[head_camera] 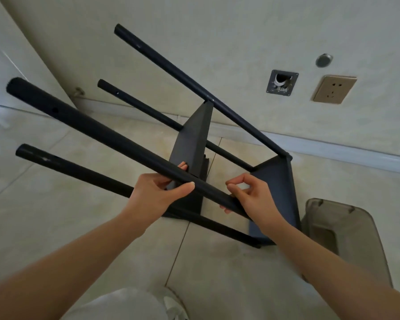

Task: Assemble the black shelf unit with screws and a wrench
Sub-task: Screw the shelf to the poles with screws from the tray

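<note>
black shelf unit [195, 144] tipped over on its side on the tiled floor [56, 204], right up near the wall [240, 42]. four round black poles sticking out toward the upper left, open ends up in the air, small screw holes visible near the tips. two flat shelf panels already joined to the poles: middle panel [192, 139] standing on edge about halfway along, end panel [275, 192] down at the lower right by the floor.

left hand [157, 192] wrapped around the nearest pole [97, 132], thumb lying along the top of it, fingers curled underneath right where the pole meets the middle panel. so that grip is closed around the pole.

right hand [252, 195] a little further down the same pole, close to the end panel. thumb and forefinger pinched together in a small loop, other fingers tucked under the pole. too small to tell if a screw or anything sits in that pinch, so can't say what that grip is holding, if anything.

translucent grey plastic bin [340, 232] on the floor just beside the end panel, to the right. gold wall socket [334, 89], an open square wall plate [282, 82] and a round grey cap [323, 60] on the wall behind. pale trouser knee [125, 306] at the bottom edge.
</note>
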